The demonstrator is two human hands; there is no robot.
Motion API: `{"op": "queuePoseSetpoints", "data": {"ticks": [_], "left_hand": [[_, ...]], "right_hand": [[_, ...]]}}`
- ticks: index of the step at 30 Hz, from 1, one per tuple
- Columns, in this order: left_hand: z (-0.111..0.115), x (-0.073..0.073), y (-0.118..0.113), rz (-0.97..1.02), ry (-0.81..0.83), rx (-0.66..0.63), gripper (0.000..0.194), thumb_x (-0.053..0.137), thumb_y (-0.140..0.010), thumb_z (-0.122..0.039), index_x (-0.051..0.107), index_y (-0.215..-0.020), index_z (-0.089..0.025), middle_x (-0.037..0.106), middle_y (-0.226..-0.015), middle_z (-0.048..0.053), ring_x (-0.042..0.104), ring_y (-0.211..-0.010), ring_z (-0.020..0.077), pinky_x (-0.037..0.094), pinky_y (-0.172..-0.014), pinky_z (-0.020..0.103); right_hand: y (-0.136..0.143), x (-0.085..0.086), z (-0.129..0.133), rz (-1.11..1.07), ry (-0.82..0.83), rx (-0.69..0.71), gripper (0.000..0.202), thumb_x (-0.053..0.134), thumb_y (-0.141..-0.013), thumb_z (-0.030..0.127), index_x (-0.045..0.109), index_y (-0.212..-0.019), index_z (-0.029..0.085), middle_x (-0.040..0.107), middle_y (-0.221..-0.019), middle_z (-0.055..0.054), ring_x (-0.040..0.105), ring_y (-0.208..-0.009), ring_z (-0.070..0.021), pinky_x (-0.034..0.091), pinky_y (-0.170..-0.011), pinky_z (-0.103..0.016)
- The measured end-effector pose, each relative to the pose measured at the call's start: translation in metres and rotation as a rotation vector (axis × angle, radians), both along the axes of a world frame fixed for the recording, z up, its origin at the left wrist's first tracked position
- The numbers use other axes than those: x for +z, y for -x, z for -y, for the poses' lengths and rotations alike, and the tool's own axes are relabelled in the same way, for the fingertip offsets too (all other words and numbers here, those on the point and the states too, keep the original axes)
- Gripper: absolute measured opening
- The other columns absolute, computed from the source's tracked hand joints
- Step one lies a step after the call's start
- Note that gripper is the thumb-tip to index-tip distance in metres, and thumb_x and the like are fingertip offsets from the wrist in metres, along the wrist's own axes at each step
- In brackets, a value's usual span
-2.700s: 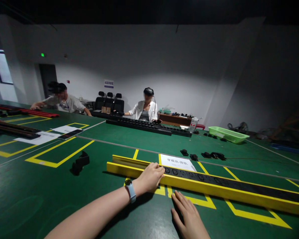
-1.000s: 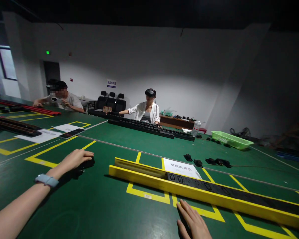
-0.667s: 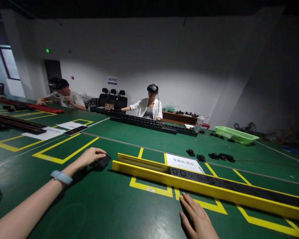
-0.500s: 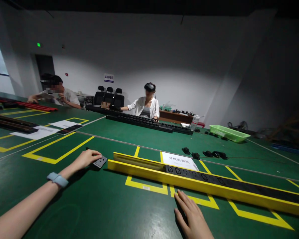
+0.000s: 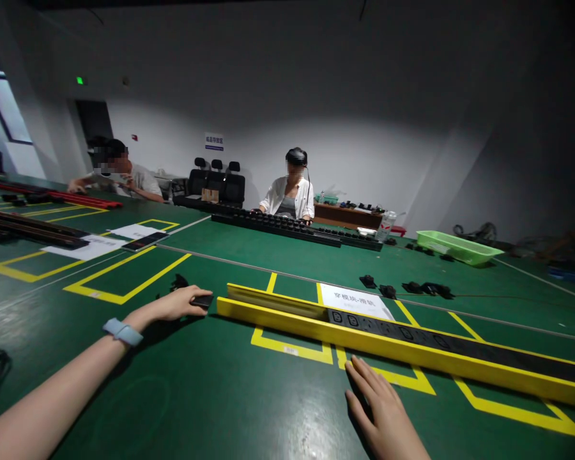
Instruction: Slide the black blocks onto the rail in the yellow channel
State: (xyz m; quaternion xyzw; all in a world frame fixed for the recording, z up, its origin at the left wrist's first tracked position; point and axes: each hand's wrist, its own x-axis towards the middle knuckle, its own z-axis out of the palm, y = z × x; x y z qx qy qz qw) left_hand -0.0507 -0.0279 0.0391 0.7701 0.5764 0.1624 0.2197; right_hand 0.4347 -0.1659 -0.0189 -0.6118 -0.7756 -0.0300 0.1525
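My left hand [image 5: 175,303], with a pale blue band on its wrist, is closed on a black socket module [image 5: 202,300]. The module is just off the left end of a long yellow rail [image 5: 278,320]. Black socket modules [image 5: 388,329] fill the rail's channel from its middle toward the right, while its left stretch shows bare yellow walls. My right hand [image 5: 376,399] lies with fingers stretched out in front of the rail, holding nothing. Dark cables or small parts [image 5: 179,281] show behind my left hand.
A paper label [image 5: 352,300] lies behind the rail. Several black parts [image 5: 412,289] and a green basket [image 5: 460,248] are at the right. Black rails [image 5: 278,229] lie in front of a seated person [image 5: 287,195]; another person [image 5: 124,172] sits at the left.
The socket module in my left hand has turned and now shows less of its face. My view has shifted slightly left, and the far person's arm has drawn in.
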Motion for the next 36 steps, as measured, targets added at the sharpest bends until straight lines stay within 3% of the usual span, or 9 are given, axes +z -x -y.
{"op": "queuePoseSetpoints", "data": {"ticks": [3,6,12,20,24,29,36], "left_hand": [[-0.004,-0.003,0.001,0.065,-0.02,0.06,0.062,0.067,-0.061,-0.053,0.065,-0.115,-0.022,0.066,-0.102,0.009,0.061,-0.095,0.028,0.046,-0.084,0.032],[-0.009,-0.004,0.001,0.204,-0.092,0.113,0.06,0.069,-0.06,-0.051,0.067,-0.111,-0.02,0.065,-0.099,0.009,0.061,-0.095,0.0287,0.047,-0.085,0.034],[-0.008,-0.01,-0.014,0.411,-0.196,0.157,0.065,0.069,-0.063,-0.044,0.06,-0.122,-0.019,0.058,-0.116,0.011,0.058,-0.106,0.0281,0.042,-0.096,0.038],[-0.007,-0.035,-0.034,0.707,-0.098,0.215,0.077,0.068,-0.066,-0.034,0.043,-0.136,-0.016,0.055,-0.13,0.014,0.055,-0.116,0.0272,0.038,-0.102,0.041],[-0.007,-0.043,-0.034,0.846,-0.062,0.296,0.079,0.073,-0.061,-0.035,0.045,-0.133,-0.016,0.057,-0.129,0.014,0.056,-0.115,0.0258,0.04,-0.101,0.037],[-0.004,-0.041,-0.036,0.925,-0.009,0.325,0.079,0.073,-0.061,-0.03,0.042,-0.133,-0.016,0.056,-0.129,0.015,0.056,-0.116,0.0245,0.04,-0.102,0.036],[0.001,-0.036,-0.04,0.932,0.015,0.249,0.069,0.071,-0.06,-0.025,0.047,-0.124,-0.016,0.061,-0.123,0.013,0.056,-0.115,0.026,0.042,-0.099,0.038]], "right_hand": [[0.001,0.003,0.002,-0.004,0.001,0.004,0.048,0.04,-0.089,0.04,0.053,-0.13,0.017,0.046,-0.139,-0.009,0.042,-0.128,-0.0286,0.037,-0.105,-0.051],[0.0,0.004,0.002,0.0,0.003,0.003,0.049,0.04,-0.089,0.041,0.053,-0.13,0.017,0.045,-0.139,-0.009,0.042,-0.128,-0.0288,0.038,-0.105,-0.051],[-0.002,-0.003,-0.001,0.01,-0.009,0.005,0.05,0.039,-0.088,0.043,0.054,-0.129,0.017,0.046,-0.138,-0.009,0.043,-0.127,-0.0294,0.038,-0.104,-0.051],[-0.002,-0.003,-0.002,0.009,-0.031,0.02,0.049,0.039,-0.089,0.042,0.054,-0.129,0.018,0.047,-0.137,-0.009,0.044,-0.126,-0.0288,0.039,-0.103,-0.051],[-0.001,0.0,-0.001,0.02,-0.028,0.019,0.049,0.039,-0.089,0.042,0.054,-0.129,0.018,0.047,-0.137,-0.009,0.044,-0.126,-0.0286,0.04,-0.103,-0.051],[-0.003,-0.004,-0.003,0.018,-0.045,0.022,0.049,0.04,-0.088,0.043,0.054,-0.128,0.019,0.048,-0.137,-0.009,0.045,-0.125,-0.0292,0.041,-0.102,-0.051],[-0.003,-0.006,-0.002,0.005,-0.038,0.015,0.05,0.038,-0.089,0.043,0.055,-0.128,0.017,0.047,-0.137,-0.01,0.044,-0.126,-0.0289,0.039,-0.103,-0.051]]}}
